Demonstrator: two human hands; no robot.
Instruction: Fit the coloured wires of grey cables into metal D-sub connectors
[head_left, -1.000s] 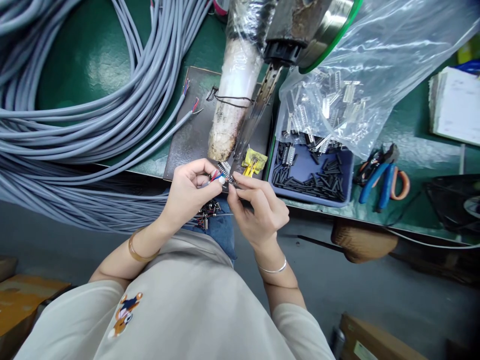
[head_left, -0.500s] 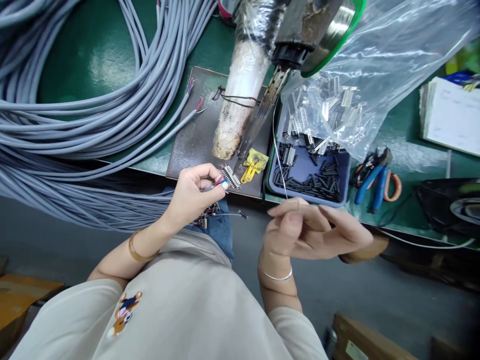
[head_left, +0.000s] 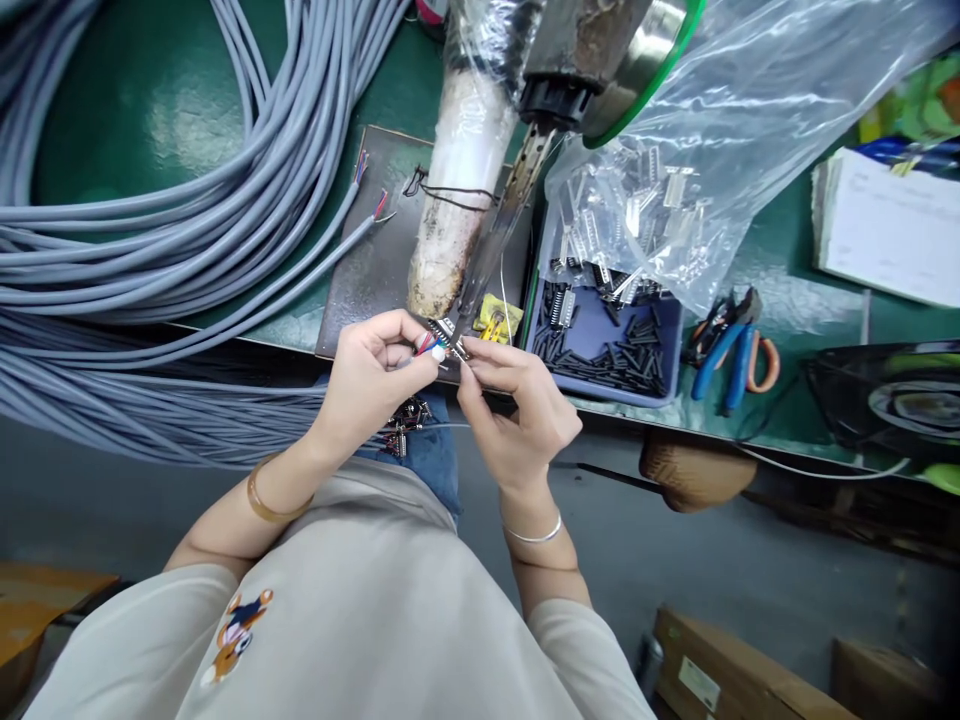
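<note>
My left hand (head_left: 375,375) pinches the coloured wires (head_left: 429,346) of a cable beside a small metal connector (head_left: 444,332) at the edge of the dark board (head_left: 352,290). My right hand (head_left: 521,400) has its thumb and forefinger closed at the connector's right end; whether they grip the connector itself is hard to tell. Just above the connector is the tip of a soldering iron (head_left: 499,230), with a white wrapped holder (head_left: 461,180) to its left. A thin solder wire (head_left: 505,295) hangs over a yellow piece (head_left: 495,318) right of the connector.
Grey cables (head_left: 300,170) lie coiled at the left. A blue tray (head_left: 671,385) holds black sleeves, with a plastic bag (head_left: 675,220) of connectors over it. Pliers (head_left: 731,365), a paper pad (head_left: 892,230) and a black object (head_left: 885,395) are to the right. Wired connectors (head_left: 401,430) rest on my lap.
My right hand has moved left from below the tray to the connector, and its fingers have closed there. My left hand still holds the wires. The whole view has shifted slightly.
</note>
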